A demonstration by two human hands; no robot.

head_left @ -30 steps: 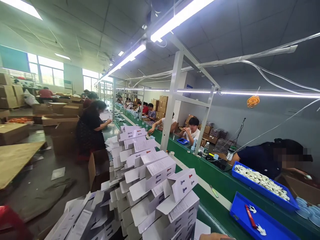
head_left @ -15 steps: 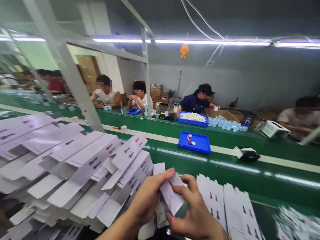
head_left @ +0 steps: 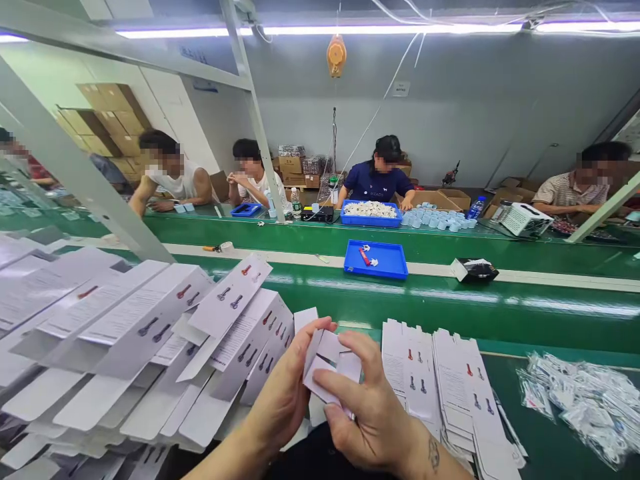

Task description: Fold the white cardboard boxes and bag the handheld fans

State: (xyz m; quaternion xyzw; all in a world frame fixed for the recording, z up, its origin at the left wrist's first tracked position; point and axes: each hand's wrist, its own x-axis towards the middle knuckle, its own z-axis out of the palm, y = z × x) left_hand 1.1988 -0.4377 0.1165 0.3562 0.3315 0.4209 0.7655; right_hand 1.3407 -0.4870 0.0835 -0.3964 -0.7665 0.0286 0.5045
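Observation:
Between my two hands is a small white cardboard box (head_left: 327, 381), its end flaps facing up toward me. My left hand (head_left: 286, 390) wraps round its left side. The fingers of my right hand (head_left: 367, 403) press on the flaps and the right edge. To the left rises a big pile of opened white boxes (head_left: 135, 327) printed with red and dark tool-like pictures. Right of my hands lie two stacks of flat, unfolded boxes (head_left: 413, 380) with the same print. My fingers hide part of the box.
At the far right is a heap of clear plastic packets (head_left: 580, 400). A blue tray (head_left: 376, 260) with a red item and a black-and-white packet (head_left: 474, 270) sit on the green bench beyond. Several people work across it. A metal post (head_left: 85, 167) slants at left.
My view has tilted down and turned slightly. The box between my hands has turned so that its flapped end faces me, and my right fingers have shifted onto the flaps.

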